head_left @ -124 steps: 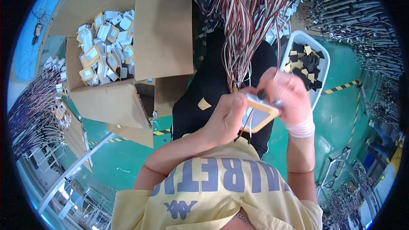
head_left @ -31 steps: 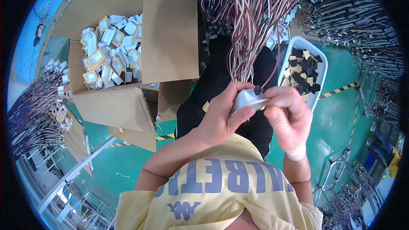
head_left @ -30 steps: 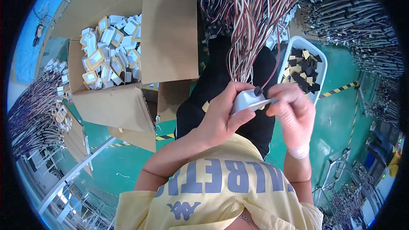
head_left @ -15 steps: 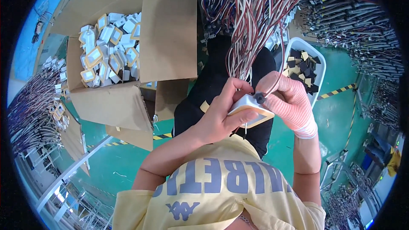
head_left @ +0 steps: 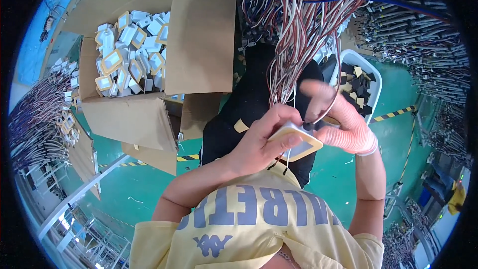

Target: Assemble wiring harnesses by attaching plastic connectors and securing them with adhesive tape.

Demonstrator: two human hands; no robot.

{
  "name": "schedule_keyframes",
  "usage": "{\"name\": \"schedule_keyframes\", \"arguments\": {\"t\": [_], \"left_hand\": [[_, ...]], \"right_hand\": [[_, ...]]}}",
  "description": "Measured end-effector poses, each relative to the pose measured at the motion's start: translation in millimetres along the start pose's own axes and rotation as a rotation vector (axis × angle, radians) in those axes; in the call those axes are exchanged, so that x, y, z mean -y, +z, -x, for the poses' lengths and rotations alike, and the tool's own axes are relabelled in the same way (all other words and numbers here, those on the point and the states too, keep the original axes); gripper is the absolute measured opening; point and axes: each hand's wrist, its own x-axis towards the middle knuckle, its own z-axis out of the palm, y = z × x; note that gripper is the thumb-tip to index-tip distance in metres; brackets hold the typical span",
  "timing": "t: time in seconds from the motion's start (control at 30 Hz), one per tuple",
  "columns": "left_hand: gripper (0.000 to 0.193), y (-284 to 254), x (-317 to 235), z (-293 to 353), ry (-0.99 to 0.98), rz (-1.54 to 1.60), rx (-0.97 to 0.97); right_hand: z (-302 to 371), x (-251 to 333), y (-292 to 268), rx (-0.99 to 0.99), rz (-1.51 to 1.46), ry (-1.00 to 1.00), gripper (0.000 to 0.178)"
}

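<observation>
My left hand (head_left: 264,139) grips a white plastic housing (head_left: 299,150) with a yellowish rim, its thumb pressed on the window side. Thin wires with dark tips (head_left: 285,168) hang out below the housing. At its upper corner sits a black cable grommet (head_left: 309,126), from which a cable (head_left: 339,65) curves upward. My right hand (head_left: 351,122), in a pinkish striped glove, is beside that corner with thumb and forefinger apart; the fingers are blurred. Whether the right thumb touches the grommet, I cannot tell.
An open cardboard box (head_left: 201,35) full of similar white housings (head_left: 129,55) stands at the left. Bundled red and white cables (head_left: 294,35) hang in front of me. A white bin (head_left: 377,77) with black and tan pieces is at the right, near racks of grey cables (head_left: 413,25).
My right thumb and forefinger have spread apart from the grommet, and that hand has shifted slightly right. The left hand has lowered a little and tilted the housing, showing more of its window.
</observation>
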Motion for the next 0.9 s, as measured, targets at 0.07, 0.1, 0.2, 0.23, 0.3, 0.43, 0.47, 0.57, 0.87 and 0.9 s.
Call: {"name": "schedule_keyframes", "arguments": {"t": [0.07, 0.1, 0.2, 0.23, 0.3, 0.43, 0.47, 0.57, 0.87, 0.9], "left_hand": [[0.027, -1, 0, -2, 0.041, -0.071, 0.003], [0.026, -4, 2, -1, 0.073, -0.107, -0.003], [0.026, -9, -2, 0, 0.155, -0.225, -0.014], [0.027, -11, -5, 0, 0.207, -0.308, -0.019], [0.029, -12, -7, -1, 0.283, -0.4, -0.011], [0.044, -6, -14, -3, 0.324, -0.569, -0.045], [0.047, -3, -17, -2, 0.248, -0.551, -0.087], [0.049, -3, -21, -2, 0.247, -0.726, -0.07], [0.045, -15, -17, -9, 0.455, -1.176, 0.008], [0.045, -16, -20, -8, 0.457, -1.174, 0.004]], "right_hand": [[1, 6, 0, 0.0, 0.06, 0.007, 0.056], [2, 6, -2, -0.002, 0.255, 0.008, 0.051], [3, 29, -5, 0.083, 0.553, 0.09, 0.034], [2, 32, -5, 0.131, 0.683, -0.073, 0.033], [5, 38, -2, 0.143, 0.87, -0.252, 0.029], [2, 52, 5, 0.223, 0.923, -0.208, 0.03], [1, 55, 7, 0.226, 0.925, -0.21, 0.03], [1, 62, 16, 0.201, 0.835, -0.051, 0.027], [-4, 54, 30, -0.244, 0.038, 0.6, 0.049], [2, 44, 22, -0.185, -0.059, 0.608, 0.069]]}}
